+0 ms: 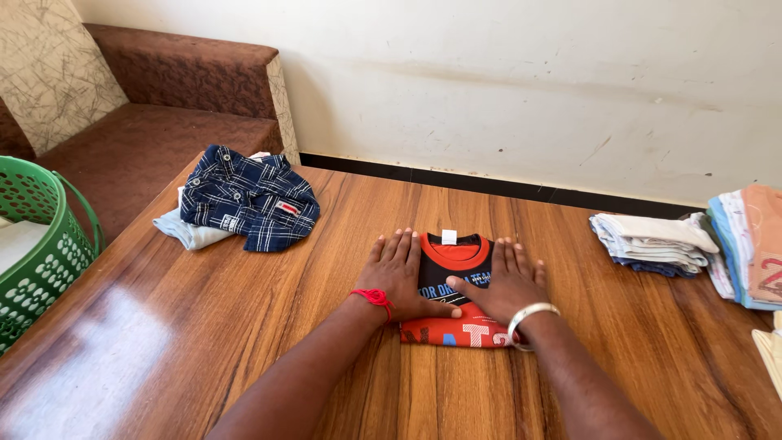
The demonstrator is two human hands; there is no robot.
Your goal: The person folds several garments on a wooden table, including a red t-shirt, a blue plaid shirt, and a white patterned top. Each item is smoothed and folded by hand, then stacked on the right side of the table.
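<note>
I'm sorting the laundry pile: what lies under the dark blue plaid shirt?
Under the plaid shirt a pale blue garment sticks out at its left edge, on the wooden table. Most of it is covered, so its kind cannot be told.

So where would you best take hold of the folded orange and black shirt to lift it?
Probably by its two short side edges, one hand from each side: the folded shirt lies flat, and the left hand and right hand already rest there.

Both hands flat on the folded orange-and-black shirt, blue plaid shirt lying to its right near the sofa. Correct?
Not quite. The head view shows the blue plaid shirt to the left, near the sofa. Both the left hand and right hand do lie flat on the folded orange-and-black shirt.
</note>
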